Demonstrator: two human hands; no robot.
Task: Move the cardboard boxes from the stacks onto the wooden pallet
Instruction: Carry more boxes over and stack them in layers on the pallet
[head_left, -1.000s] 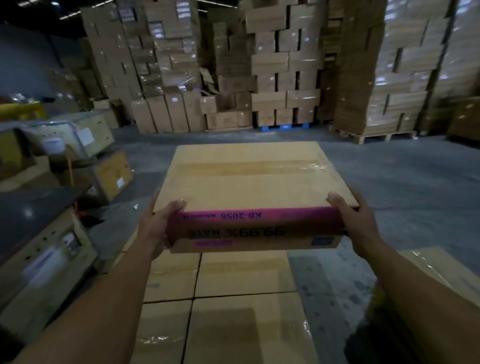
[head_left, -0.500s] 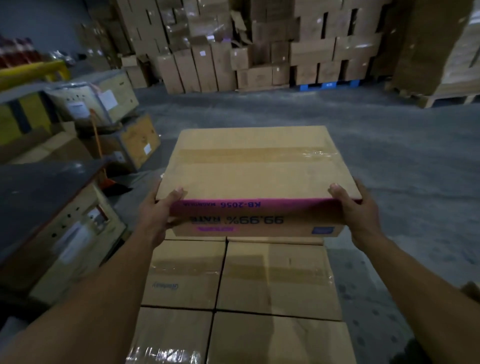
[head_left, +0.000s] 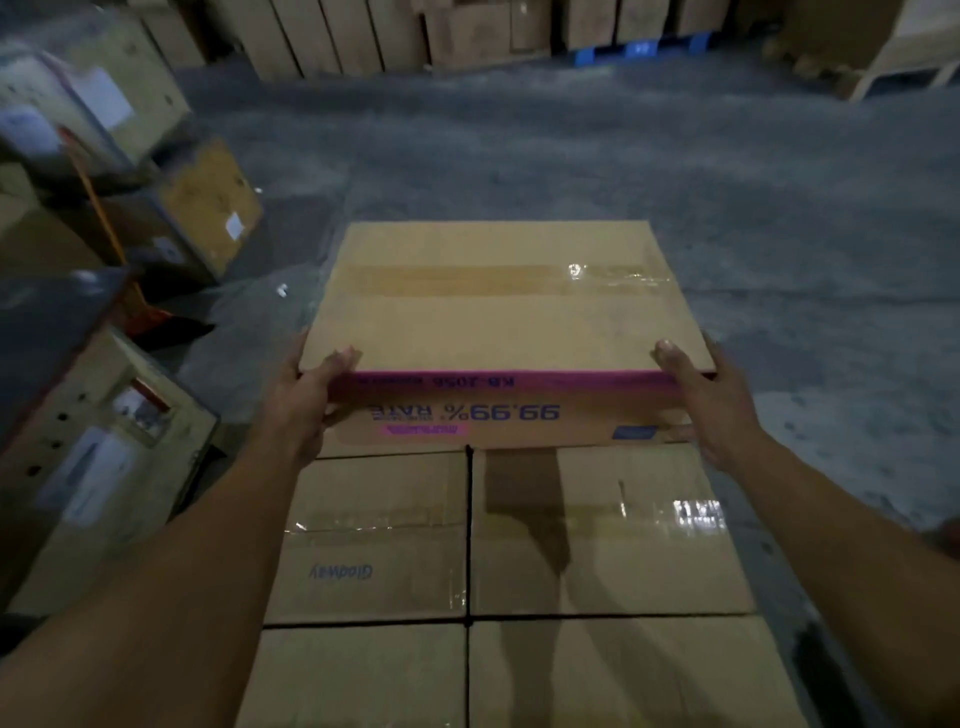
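I hold a taped cardboard box (head_left: 498, 312) with a magenta stripe and upside-down "99.99% RATE" print on its near side. My left hand (head_left: 301, 400) grips its near left corner, thumb on top. My right hand (head_left: 711, 395) grips the near right corner the same way. The box hangs low, just beyond and above a layer of several taped boxes (head_left: 597, 530) laid side by side below me. The pallet under that layer is hidden.
Crates and labelled cartons (head_left: 104, 415) crowd the left side, with an orange handle (head_left: 104, 218) among them. Grey concrete floor (head_left: 779, 208) spreads ahead and right. Box stacks (head_left: 467, 31) on a blue pallet (head_left: 639, 49) line the far side.
The box has come down and forward toward the far edge of the laid boxes, and my view has tilted downward. Both hands keep the same grip.
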